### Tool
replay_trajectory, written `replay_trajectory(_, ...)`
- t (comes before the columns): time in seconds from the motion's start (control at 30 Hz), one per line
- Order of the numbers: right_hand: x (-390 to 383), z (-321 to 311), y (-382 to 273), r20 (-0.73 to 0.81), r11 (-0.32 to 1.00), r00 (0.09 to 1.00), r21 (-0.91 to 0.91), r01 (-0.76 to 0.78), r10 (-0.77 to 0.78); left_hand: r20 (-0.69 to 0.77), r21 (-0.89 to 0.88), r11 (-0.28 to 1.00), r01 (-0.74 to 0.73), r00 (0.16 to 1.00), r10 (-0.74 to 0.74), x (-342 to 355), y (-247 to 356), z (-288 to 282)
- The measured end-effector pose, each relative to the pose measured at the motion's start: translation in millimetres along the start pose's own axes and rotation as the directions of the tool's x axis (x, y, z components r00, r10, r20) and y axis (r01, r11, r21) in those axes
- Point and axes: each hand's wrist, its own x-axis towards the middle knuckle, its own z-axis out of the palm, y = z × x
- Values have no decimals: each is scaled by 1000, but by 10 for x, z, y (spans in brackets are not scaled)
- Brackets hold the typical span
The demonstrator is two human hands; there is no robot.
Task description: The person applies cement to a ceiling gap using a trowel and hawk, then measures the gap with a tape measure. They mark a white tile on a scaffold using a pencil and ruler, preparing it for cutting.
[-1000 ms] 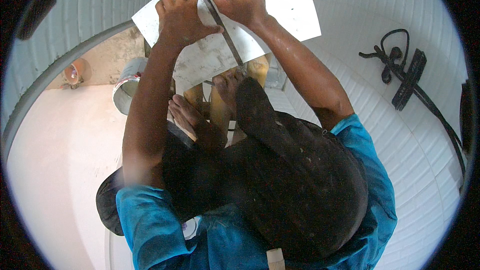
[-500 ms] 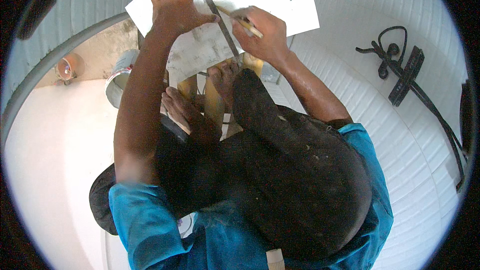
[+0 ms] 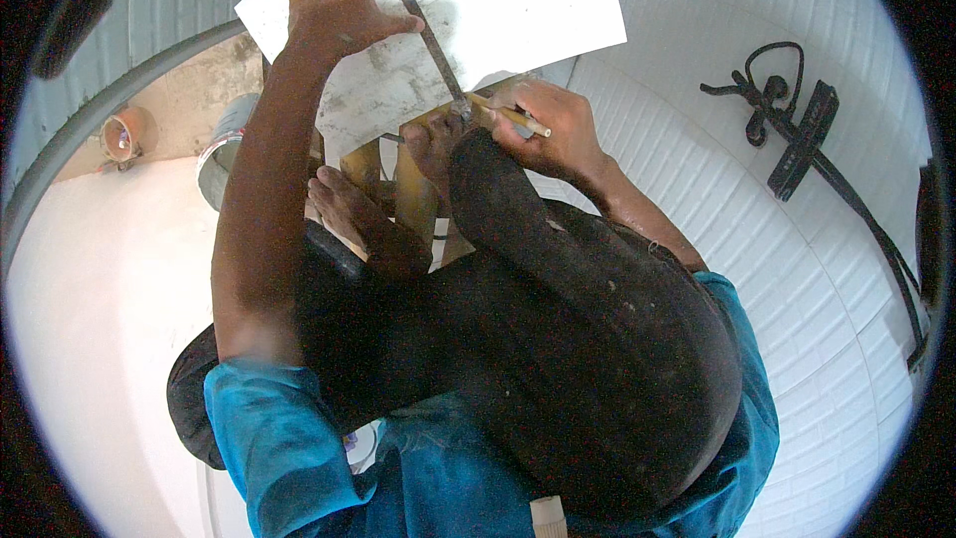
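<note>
A white sheet [image 3: 518,10], smudged grey on its nearer part, lies at the top of the view. Across it slants a dark, narrow straightedge [image 3: 423,30]. My left hand [image 3: 339,2] rests on the sheet with its fingers spread, the thumb reaching over to the strip's edge. In my right hand [image 3: 558,130] is a thin yellow pencil [image 3: 533,125], pinched beside the strip's near end at the sheet's near edge. The pencil's tip is hard to make out. My bare foot [image 3: 433,149] is close to that end of the strip.
Yellowish wooden supports [image 3: 413,194] show beneath the sheet. To the left are a bucket [image 3: 227,154] and an orange round pot [image 3: 124,134]. A black cable with a dark bar [image 3: 805,139] lies on the white ribbed surface at the right.
My right hand has come down along the straightedge toward me with the pencil, from the sheet's middle to its near edge. My left hand stays spread on the sheet.
</note>
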Motion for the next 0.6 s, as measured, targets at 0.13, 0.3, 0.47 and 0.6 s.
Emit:
replay_trajectory(0.13,172,-21,-32,1,999,1000,27,30,-30,-64,-31,999,-38,997,36,-6,-16,21)
replay_trajectory(0.3,622,-38,2,62,990,990,-45,132,-129,-51,2,1000,-14,999,15,-9,-17,59)
replay_trajectory(0.47,1228,-62,-35,-32,973,978,-110,201,-205,-215,-111,987,-112,973,86,-24,-42,70)
replay_trajectory(0.6,1738,-157,-67,-16,995,996,-36,92,-93,-127,-98,992,-79,990,66,-15,-55,91)
